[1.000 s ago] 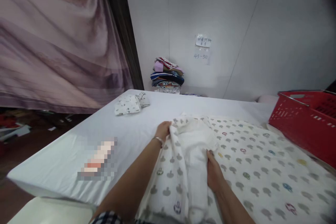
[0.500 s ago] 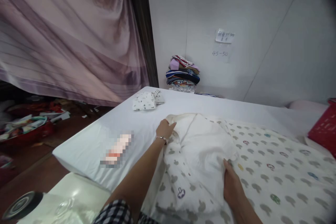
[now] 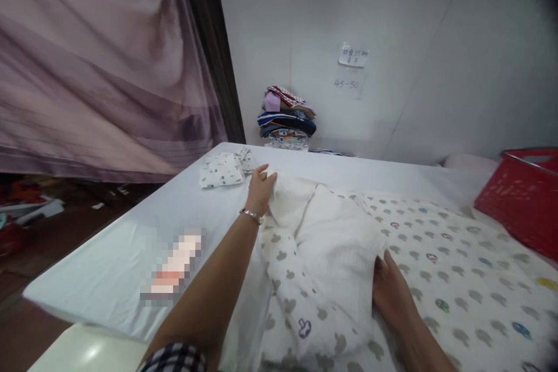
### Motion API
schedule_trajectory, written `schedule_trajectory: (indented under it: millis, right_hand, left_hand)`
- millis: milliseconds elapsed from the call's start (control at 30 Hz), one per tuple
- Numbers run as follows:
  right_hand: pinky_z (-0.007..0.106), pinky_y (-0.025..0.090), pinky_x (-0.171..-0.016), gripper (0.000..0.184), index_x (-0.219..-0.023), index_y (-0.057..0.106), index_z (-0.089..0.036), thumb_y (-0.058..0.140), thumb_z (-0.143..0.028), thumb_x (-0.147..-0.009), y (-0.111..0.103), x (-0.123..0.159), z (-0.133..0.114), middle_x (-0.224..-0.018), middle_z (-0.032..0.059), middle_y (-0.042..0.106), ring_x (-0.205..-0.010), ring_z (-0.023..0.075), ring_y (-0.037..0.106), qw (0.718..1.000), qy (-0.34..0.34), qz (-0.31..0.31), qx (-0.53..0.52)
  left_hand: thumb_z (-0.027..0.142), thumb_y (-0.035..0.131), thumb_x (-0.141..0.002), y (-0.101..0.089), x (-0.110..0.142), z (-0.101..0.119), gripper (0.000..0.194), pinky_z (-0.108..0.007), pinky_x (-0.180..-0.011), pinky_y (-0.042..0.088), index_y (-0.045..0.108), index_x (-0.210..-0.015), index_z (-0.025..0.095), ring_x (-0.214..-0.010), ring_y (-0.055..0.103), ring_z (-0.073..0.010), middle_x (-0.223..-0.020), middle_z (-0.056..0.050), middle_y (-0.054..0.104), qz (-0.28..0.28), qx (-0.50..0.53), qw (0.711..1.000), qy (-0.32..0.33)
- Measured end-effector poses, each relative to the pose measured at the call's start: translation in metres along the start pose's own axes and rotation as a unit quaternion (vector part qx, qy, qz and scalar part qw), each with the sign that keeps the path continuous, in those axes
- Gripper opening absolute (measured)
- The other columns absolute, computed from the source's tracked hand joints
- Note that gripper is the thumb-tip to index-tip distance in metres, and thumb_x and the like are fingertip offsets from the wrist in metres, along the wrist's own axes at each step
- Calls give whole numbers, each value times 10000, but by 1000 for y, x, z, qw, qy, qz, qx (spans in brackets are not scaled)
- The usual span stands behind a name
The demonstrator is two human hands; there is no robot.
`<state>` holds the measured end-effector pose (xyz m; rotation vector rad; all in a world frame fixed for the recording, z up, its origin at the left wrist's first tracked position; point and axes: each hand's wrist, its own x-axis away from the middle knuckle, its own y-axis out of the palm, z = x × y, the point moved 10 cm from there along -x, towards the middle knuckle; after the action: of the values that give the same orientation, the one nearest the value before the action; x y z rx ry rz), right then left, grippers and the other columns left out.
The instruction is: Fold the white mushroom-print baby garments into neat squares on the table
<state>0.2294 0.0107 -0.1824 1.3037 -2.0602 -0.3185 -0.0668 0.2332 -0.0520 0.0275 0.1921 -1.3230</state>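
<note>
**Both hands at the folded cloth** [image 3: 333,244]

My left hand [image 3: 260,189] sits at the far-left corner of the cloth, fingers loosely spread and one raised. My right hand [image 3: 394,293] touches its right edge, thumb up; I can't tell how the other fingers are set. The cloth lies on the white-covered table [image 3: 104,267], plain side partly up. Printed fabric [image 3: 462,279] spreads to the right, near a red basket [image 3: 518,197]. A small patterned bundle [image 3: 222,170] lies beyond my left hand.

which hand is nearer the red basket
The right hand: it is at the right edge of the white cloth, left of the basket. The left hand is farther off, at the cloth's upper left corner.
</note>
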Motion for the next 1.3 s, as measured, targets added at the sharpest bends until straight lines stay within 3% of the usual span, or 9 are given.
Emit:
schedule_trajectory:
  millis: [100,233,333,433,500,700,900,1100,1300]
  right_hand:
    - [415,501,-808,462,-1111,596,-229,533,-523,-759,-7,-10,-11,-1093,66,641,-1012,277,584,999,-14,26,20]
    - [369,496,-741,496,-1184,530,-206,586,-399,-731,4,-18,-45,-1028,73,649,-869,244,610,968,-135,78,196]
    - [353,460,-707,510,-1237,498,-173,526,-354,-761,64,-4,-56,-838,65,659,-730,219,588,851,-259,37,455]
    - [312,417,-653,574,-1356,377,-184,452,-289,-797,141,22,-12,-705,34,631,-626,190,553,717,-312,-140,608]
    - [286,393,-618,644,-1413,264,-209,437,-249,-794,168,39,20,-705,26,628,-605,179,542,681,-317,-215,625]
    - [276,380,-591,674,-1398,307,-245,531,-318,-766,171,56,60,-677,-1,614,-582,166,521,744,-266,-272,549]
    - [255,413,-568,396,-1129,578,-198,540,-383,-780,152,50,3,-825,34,582,-693,157,519,846,-308,-149,408]
    - [248,436,-549,494,-1119,530,-191,651,-401,-689,133,36,-17,-783,11,560,-672,151,512,901,-273,-76,328]
    - [261,464,-568,402,-1079,554,-204,585,-440,-756,95,37,-9,-839,27,622,-670,165,551,958,-204,-68,191]
  left_hand:
    - [238,710,-611,29,22,15,460,-255,-700,455,571,-1042,161,-748,586,-131,-847,-37,618,-103,141,983,-58]
    - [257,745,-553,52,69,-9,341,-279,-627,468,624,-844,128,-647,581,-143,-720,-39,633,-187,192,937,-225]
    - [278,732,-578,45,88,-19,362,-263,-608,468,615,-893,143,-602,574,-120,-688,-10,628,-156,242,932,-222]
    - [272,686,-638,27,103,-24,409,-249,-629,469,577,-1019,172,-610,579,-109,-701,10,630,-102,206,964,-131]
    - [246,648,-673,20,119,-32,387,-261,-684,478,563,-1043,173,-682,603,-125,-763,-12,656,-93,171,976,-96]
    - [172,537,-730,-9,150,-57,508,-276,-754,489,418,-1224,175,-804,626,-137,-929,-51,669,-60,128,985,-95]
    - [109,412,-788,0,171,-14,616,-281,-798,474,239,-1370,216,-911,605,-136,-1062,-56,626,-108,-16,991,76]
    - [154,402,-829,37,213,15,513,-380,-875,443,347,-1337,199,-1041,557,-204,-1141,-101,598,-207,-159,935,241]
    - [144,443,-812,14,179,-8,557,-283,-743,483,295,-1348,178,-792,621,-139,-1002,-77,660,-130,-13,991,26]
